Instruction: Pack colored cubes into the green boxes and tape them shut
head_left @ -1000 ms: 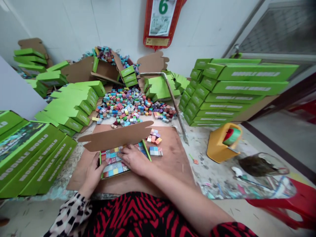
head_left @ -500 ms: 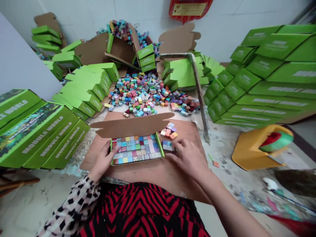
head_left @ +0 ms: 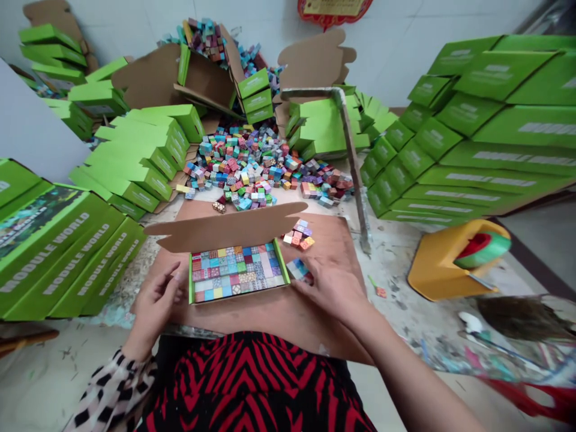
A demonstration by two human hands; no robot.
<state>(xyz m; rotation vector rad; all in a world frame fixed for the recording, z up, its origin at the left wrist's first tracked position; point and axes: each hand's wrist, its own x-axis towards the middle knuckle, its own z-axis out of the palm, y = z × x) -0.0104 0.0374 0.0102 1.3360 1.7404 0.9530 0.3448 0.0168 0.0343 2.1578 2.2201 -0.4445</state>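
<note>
An open green box (head_left: pixel 192 281) with a raised brown cardboard lid (head_left: pixel 227 226) lies in front of me, filled with rows of small patterned cubes (head_left: pixel 238 269). My left hand (head_left: pixel 158 298) is just left of the box, apart from it, with its fingers loosely bent and nothing in them. At the box's right wall, my right hand (head_left: pixel 330 288) grips a small group of patterned cubes (head_left: pixel 297 268) resting low over the cardboard; the fingers partly hide them. Several loose cubes (head_left: pixel 299 235) lie just beyond that hand.
A brown cardboard sheet (head_left: pixel 252 318) lies under the box. Behind it spreads a big heap of cubes (head_left: pixel 252 165). Green boxes stand stacked at left (head_left: pixel 67 258) and right (head_left: pixel 450 150). A metal bar frame (head_left: pixel 353 162) and a yellow tape dispenser (head_left: pixel 427 264) are on the right.
My left hand has let go of the box's left end and drawn back to the left. My right hand has its fingers closed around the cubes beside the box. The view has shifted slightly.
</note>
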